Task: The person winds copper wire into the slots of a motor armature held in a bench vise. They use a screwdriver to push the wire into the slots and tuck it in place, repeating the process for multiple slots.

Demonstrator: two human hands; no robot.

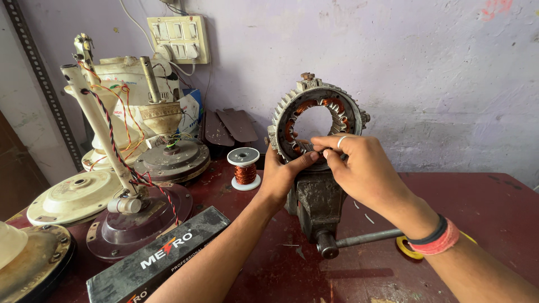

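**Winding under way at the vise**

The ring-shaped grey metal stator (317, 120) stands upright, clamped in the dark iron bench vise (315, 202). Copper coils fill its upper slots; the lower slots, I'd judge, remain. The left hand (281, 177) braces the rim, thumb curled on. The right hand (359, 168) pinches something thin at the lower slots. The copper wire spool (245, 168) waits nearby.

1 head-worn view – looking forward and slightly down, close over the bench vise (316, 202) – faces the wall (426, 73).
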